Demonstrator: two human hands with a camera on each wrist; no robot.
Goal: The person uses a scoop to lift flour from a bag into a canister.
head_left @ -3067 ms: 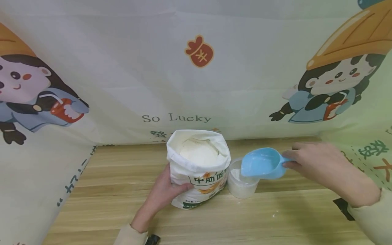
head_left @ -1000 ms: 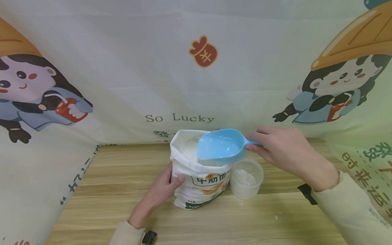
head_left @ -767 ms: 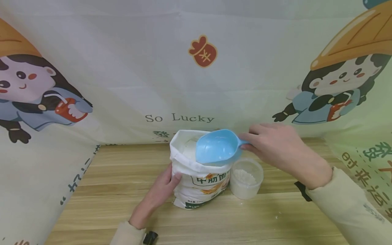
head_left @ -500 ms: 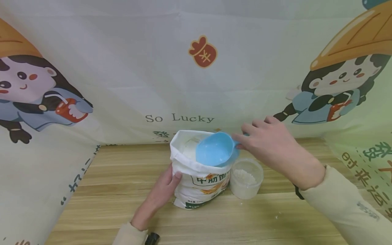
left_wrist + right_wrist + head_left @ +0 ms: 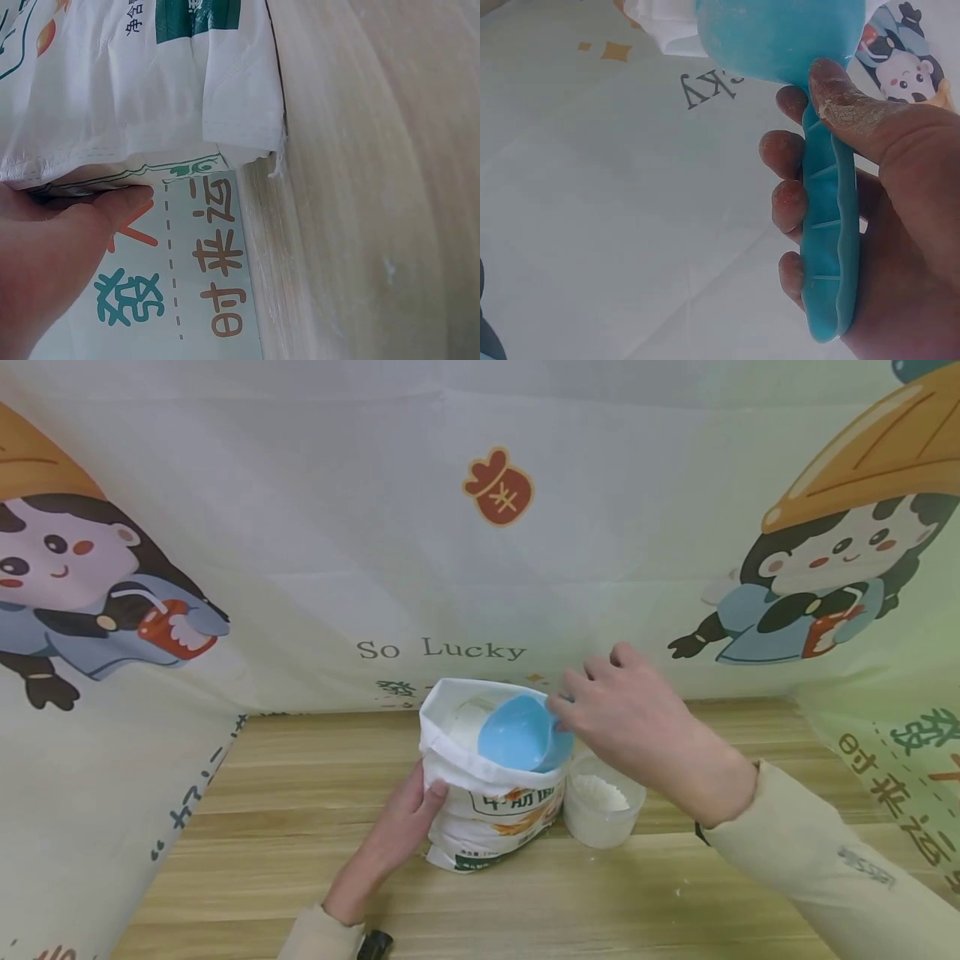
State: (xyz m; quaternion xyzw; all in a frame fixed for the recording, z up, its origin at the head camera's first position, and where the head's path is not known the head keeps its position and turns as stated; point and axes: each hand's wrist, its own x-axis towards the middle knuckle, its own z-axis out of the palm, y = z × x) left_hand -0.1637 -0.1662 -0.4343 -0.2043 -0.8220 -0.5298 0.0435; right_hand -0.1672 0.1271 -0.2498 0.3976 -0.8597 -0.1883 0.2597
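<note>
A white flour bag [image 5: 457,827] stands upright on the wooden table, its top rolled open and pale flour [image 5: 461,720] inside. My left hand [image 5: 401,822] grips the bag's left side, thumb on the front; the other fingers are hidden behind it. Held in my right hand [image 5: 630,718] is a blue scoop [image 5: 513,732], dipped tilted into the bag's mouth. In the right wrist view my fingers curl round its ribbed handle [image 5: 825,202], and the thumb has flour on it. A clear plastic tub [image 5: 603,827] with some flour [image 5: 600,792] stands just right of the bag.
The wooden table [image 5: 285,827] runs up to a printed cloth [image 5: 337,543] that hangs behind and on both sides. Small white specks [image 5: 680,892] lie on the table in front of the tub.
The right hand has carried the scoop from above the tub leftward to the bag. Over the last second the scoop has tilted and sunk lower into the bag's mouth. The left hand keeps its hold.
</note>
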